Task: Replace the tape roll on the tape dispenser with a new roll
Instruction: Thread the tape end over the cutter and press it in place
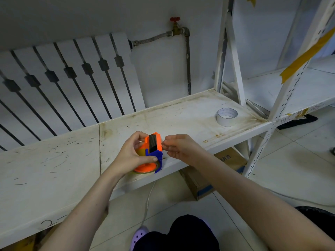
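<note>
An orange and blue tape dispenser (pixel 153 142) with a brownish tape roll (pixel 140 151) inside is held over the front edge of a white shelf (pixel 72 156). My left hand (pixel 130 153) wraps around it from the left, thumb across the blue part. My right hand (pixel 178 147) is just right of the dispenser, fingertips pinched together beside its orange top; whether they hold a tape end is too small to tell. A white tape roll (pixel 227 116) lies flat on the shelf, far right and apart from both hands.
A white radiator (pixel 63 78) stands behind the shelf, with a pipe and red valve (pixel 175 19). White metal rack posts (pixel 282 98) rise at right. A cardboard box (pixel 213 176) and a cable lie on the tiled floor beneath. My knees and a purple shoe (pixel 138 235) are below.
</note>
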